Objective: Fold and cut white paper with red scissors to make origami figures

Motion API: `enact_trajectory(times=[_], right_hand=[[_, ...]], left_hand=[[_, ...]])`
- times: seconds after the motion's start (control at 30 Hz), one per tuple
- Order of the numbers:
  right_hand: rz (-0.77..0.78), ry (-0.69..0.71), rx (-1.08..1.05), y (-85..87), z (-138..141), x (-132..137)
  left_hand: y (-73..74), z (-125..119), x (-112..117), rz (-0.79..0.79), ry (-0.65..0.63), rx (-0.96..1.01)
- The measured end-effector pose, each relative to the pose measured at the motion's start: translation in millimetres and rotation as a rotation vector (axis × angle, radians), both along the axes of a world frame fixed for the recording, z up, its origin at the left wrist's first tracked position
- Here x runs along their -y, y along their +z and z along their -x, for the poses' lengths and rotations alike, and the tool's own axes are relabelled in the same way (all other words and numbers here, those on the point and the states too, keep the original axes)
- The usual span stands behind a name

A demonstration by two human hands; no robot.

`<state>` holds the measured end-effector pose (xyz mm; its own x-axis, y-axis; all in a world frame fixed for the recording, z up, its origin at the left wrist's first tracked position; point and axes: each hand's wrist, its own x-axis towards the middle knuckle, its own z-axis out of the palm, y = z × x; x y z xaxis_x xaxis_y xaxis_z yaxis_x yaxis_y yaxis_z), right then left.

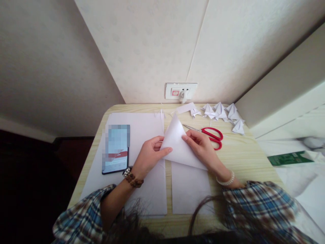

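Observation:
Between my two hands is a white sheet of paper point(176, 142), folded to a pointed shape with its tip toward the wall. My left hand point(149, 152) pinches its left edge, the thumb lying on top. On the right edge, my right hand point(199, 145) grips it between thumb and fingers. Red-handled scissors point(215, 133) lie just beyond my right hand, blades pointing left. Beneath the folded sheet, another white paper point(190, 193) rests on the table. A stack of white paper point(149, 196) lies under my left forearm.
A phone point(115, 159) with a lit screen lies on the paper stack at left. Several small folded paper pieces point(219, 111) stand at the table's back right. A wall socket point(181, 91) holds a white plug. A green and white box point(291, 158) lies beyond the table's right edge.

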<state>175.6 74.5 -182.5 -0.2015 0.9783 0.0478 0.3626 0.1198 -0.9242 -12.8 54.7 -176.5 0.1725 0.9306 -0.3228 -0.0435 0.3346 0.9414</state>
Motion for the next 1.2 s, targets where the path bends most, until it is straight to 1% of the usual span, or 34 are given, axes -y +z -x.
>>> enact_trajectory(times=[0.13,0.3,0.57,0.87,1.03,1.2], right_hand=[[-0.031,0.008,0.028,1.1,1.1,1.0],[-0.041,0.053,0.059,3.6,3.2,3.9],[-0.010,0.110,0.080,8.0,3.9,5.7],[-0.053,0.109,0.118,5.8,3.8,4.2],[-0.077,0.137,0.128,7.2,4.2,4.4],[-0.084,0.143,0.124,8.4,4.2,5.6]], left_hand=[[-0.2,-0.9,0.1,-0.007,-0.022,0.027],[-1.0,-0.7,0.8,0.000,-0.025,0.028],[-0.2,0.2,1.9,-0.009,-0.007,-0.001],[-1.1,-0.7,1.2,-0.024,-0.027,0.011],[-0.7,-1.8,-0.1,-0.049,-0.007,0.004],[-0.6,-1.4,-0.3,-0.033,0.031,0.019]])
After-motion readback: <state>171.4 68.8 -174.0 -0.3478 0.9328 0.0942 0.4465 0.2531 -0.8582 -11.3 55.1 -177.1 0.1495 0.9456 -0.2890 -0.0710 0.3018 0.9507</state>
